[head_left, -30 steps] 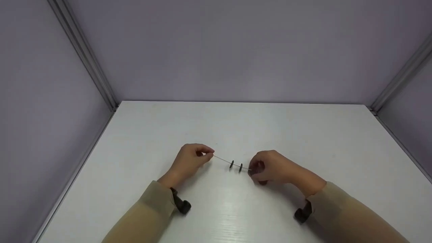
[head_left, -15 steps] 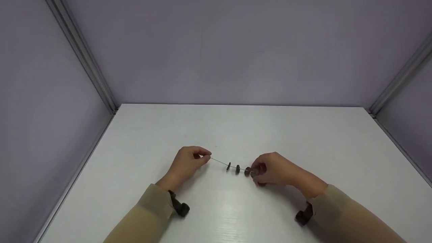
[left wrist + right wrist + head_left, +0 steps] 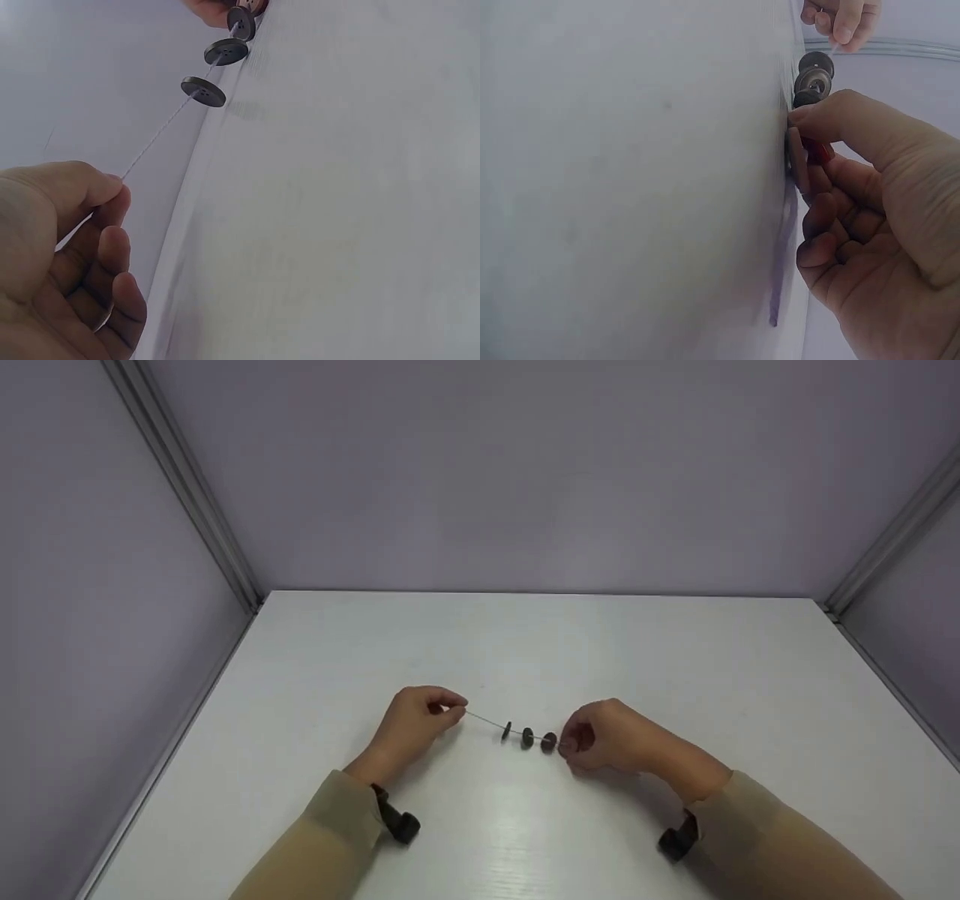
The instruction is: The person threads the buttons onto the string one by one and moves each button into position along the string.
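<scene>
Three dark buttons on a taut thread

Left hand point(image 3: 416, 723) and right hand point(image 3: 611, 737) pinch the thin thread point(image 3: 486, 721); flat, round four-hole buttons point(image 3: 527, 737) hang between them.

No legible text, labels, brand marks, numbers or signs appear in any view — the tabletop point(image 3: 525, 660), the surrounding wall panels point(image 3: 487, 472) and the threaded buttons point(image 3: 203, 91) are all plain and unmarked.

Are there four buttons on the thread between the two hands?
No, the left wrist view shows only three dark buttons on the thread, strung between the left hand and the right hand.
</scene>
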